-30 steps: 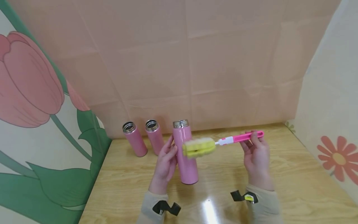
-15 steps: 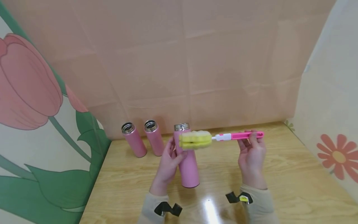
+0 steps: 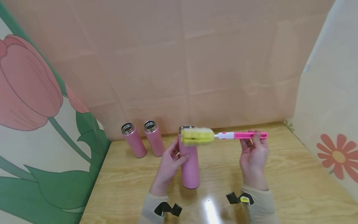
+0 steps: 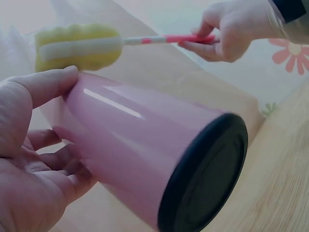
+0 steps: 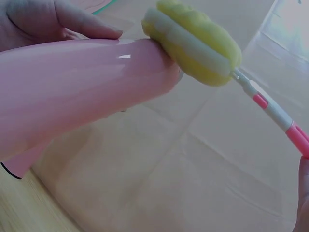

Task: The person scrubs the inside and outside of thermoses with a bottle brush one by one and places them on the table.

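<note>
My left hand [image 3: 168,168] grips a pink thermos bottle [image 3: 190,171] around its upper body, thumb across the front. The left wrist view shows the bottle's dark base [image 4: 205,179] tilted toward the camera. My right hand [image 3: 254,158] pinches the pink handle of a bottle brush [image 3: 227,135], which lies nearly level. Its yellow and white sponge head [image 3: 197,137] is in front of the bottle's upper part and partly hides the steel neck. In the right wrist view the sponge [image 5: 193,43] is close against the bottle's top end; whether they touch I cannot tell.
Two more pink bottles stand on the wooden table [image 3: 117,186] at the left, a nearer-edge one [image 3: 135,141] and another [image 3: 154,140] beside it. Both have uncapped steel mouths. A peach cloth [image 3: 237,62] hangs behind the table, with flower-printed panels [image 3: 332,155] at the sides.
The brush has risen from the bottle's middle to its neck and levelled out. The bottle has shifted slightly right and down, and my left thumb now lies across its front.
</note>
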Motion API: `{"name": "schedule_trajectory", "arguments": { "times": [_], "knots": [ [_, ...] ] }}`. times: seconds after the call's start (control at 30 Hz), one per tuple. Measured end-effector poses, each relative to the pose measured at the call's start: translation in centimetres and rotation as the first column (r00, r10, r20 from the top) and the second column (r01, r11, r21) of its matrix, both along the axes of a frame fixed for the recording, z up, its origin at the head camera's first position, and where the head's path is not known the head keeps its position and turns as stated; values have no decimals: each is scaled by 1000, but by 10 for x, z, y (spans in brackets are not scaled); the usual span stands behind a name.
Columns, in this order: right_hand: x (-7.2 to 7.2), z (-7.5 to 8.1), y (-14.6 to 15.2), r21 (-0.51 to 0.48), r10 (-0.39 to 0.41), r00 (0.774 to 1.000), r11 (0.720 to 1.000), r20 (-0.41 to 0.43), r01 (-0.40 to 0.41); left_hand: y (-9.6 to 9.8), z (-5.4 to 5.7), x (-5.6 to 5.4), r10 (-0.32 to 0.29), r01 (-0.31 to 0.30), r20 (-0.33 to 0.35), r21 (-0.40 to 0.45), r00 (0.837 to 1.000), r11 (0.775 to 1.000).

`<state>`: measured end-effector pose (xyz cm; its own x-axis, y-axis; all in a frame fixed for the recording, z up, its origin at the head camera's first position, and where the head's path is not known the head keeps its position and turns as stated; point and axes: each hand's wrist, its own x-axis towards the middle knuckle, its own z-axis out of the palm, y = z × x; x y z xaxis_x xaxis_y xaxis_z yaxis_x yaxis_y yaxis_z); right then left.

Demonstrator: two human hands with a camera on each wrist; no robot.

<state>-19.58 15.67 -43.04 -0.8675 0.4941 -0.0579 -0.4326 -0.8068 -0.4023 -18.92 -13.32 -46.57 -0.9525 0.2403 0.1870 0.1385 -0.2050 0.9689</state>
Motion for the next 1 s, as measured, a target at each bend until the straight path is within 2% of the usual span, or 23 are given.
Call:
{"name": "schedule_trajectory", "arguments": {
  "times": [0.2, 0.43, 0.67, 0.83, 1.0],
  "knots": [
    [0, 2, -3, -21, -46, 999, 999, -28, 46, 0, 1, 2, -18, 18, -3, -3, 1000, 1000],
    [3, 2, -2, -32, -88, 996, 996, -7, 88, -1, 2, 3, -14, 15, 33, -26, 999, 1000],
    [2, 1, 3, 5, -21, 1000, 1000, 20, 21, -1, 2, 3, -32, 32, 30, -2, 999, 999],
    [2, 1, 6, 12, 31, 998, 999, 48, -31, -1, 1, 2, -14, 14, 12, 20, 1000, 1000],
    [2, 0, 12, 37, 93, 993, 995, 71, -96, -1, 1, 2, -20, 20, -1, 86, 1000, 996]
  ]
}}
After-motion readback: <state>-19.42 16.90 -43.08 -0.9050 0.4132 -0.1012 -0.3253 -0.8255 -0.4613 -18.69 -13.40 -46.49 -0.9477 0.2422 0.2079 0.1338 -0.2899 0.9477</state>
